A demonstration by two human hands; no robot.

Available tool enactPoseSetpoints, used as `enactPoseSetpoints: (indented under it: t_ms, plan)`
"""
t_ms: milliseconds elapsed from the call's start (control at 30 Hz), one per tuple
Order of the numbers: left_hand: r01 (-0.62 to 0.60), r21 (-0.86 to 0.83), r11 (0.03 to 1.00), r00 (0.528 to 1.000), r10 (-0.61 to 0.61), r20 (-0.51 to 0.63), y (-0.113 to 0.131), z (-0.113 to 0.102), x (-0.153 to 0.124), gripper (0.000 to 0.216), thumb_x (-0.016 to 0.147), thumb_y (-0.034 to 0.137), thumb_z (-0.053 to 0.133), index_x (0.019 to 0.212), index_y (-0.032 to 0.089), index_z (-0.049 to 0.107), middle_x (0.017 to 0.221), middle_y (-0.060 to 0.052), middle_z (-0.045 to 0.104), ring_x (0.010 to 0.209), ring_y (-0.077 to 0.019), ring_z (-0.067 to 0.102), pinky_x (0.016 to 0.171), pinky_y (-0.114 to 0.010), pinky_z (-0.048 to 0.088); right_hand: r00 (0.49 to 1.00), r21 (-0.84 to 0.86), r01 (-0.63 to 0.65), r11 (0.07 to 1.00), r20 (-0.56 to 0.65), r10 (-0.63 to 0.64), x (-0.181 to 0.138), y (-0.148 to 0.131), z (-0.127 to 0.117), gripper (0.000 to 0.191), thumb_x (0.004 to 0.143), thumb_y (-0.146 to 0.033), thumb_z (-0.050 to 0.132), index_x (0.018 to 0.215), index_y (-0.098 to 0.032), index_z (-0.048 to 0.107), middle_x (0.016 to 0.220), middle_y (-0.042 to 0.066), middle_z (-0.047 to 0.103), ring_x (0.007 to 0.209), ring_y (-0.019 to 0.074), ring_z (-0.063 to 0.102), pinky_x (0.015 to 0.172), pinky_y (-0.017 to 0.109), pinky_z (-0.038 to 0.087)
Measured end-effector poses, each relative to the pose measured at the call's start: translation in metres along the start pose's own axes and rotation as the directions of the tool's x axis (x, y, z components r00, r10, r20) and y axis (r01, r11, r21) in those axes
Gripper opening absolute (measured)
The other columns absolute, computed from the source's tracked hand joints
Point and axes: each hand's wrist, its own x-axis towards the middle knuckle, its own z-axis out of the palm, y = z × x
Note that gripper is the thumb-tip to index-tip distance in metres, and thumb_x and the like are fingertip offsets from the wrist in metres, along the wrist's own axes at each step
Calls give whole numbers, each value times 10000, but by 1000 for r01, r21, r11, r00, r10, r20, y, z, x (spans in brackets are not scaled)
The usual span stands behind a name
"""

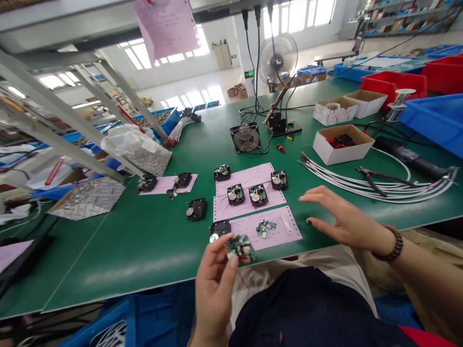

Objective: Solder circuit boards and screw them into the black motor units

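Note:
Between its thumb and fingers, my left hand (219, 279) pinches a green circuit board (241, 246) with thin red wires hanging down, over the table's front edge. Beside it lies a black housing with a silver disc (220, 230). A second circuit board (265, 228) and a small wrench (287, 225) rest on pink paper (249, 239). My right hand (336, 217), a braided bracelet at the wrist, hovers above the table to the right, fingers apart and holding nothing. Black housings with boards (258, 195) sit on the papers behind, and a bare one (196, 209) lies left of them.
A small fan (246, 137) and a soldering iron stand (278, 124) are at the back. On the right lie white cables (340, 185), cutters (372, 182), and a white box of red and black parts (342, 143). A bag of parts (139, 149) stands left.

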Motion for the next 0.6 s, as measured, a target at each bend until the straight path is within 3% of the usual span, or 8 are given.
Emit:
enactPoseSetpoints:
  t_ms: [167, 300, 433, 600]
  plan:
    - [-117, 100, 988, 941, 142, -307, -8, -60, 40, 433, 862, 390, 765, 1243, 208, 666, 1007, -32, 761, 797, -140, 709, 755, -217, 565, 981, -216, 45, 975, 194, -3, 75, 57, -4, 617, 916, -339, 651, 1486, -205, 457, 1482, 171, 532, 1418, 339, 479, 1191, 607, 399]
    - [-64, 156, 986, 906, 123, -405, -13, -87, 62, 453, 845, 397, 762, 1242, 198, 669, 942, -24, 759, 757, -151, 709, 678, -226, 569, 939, -277, 68, 959, 342, 32, 109, 82, 16, 799, 844, -337, 732, 1540, -138, 394, 1541, 227, 474, 1430, 378, 467, 1183, 613, 397]
    - [-13, 239, 971, 907, 112, -407, -19, -96, 69, 492, 852, 430, 740, 1278, 201, 648, 943, -40, 760, 777, -187, 721, 636, -247, 572, 917, -247, 127, 961, 398, -19, 112, 80, 26, 767, 847, -301, 717, 1527, -114, 414, 1396, 227, 596, 1289, 362, 590, 1092, 591, 487]
    - [6, 215, 977, 909, 84, -409, -24, -98, 66, 475, 840, 420, 746, 1257, 208, 667, 955, -21, 758, 766, -159, 701, 732, -251, 563, 908, -151, 198, 969, 399, -123, 100, 59, 24, 813, 849, -268, 689, 1569, -131, 338, 1399, 196, 597, 1289, 331, 585, 1100, 546, 492]
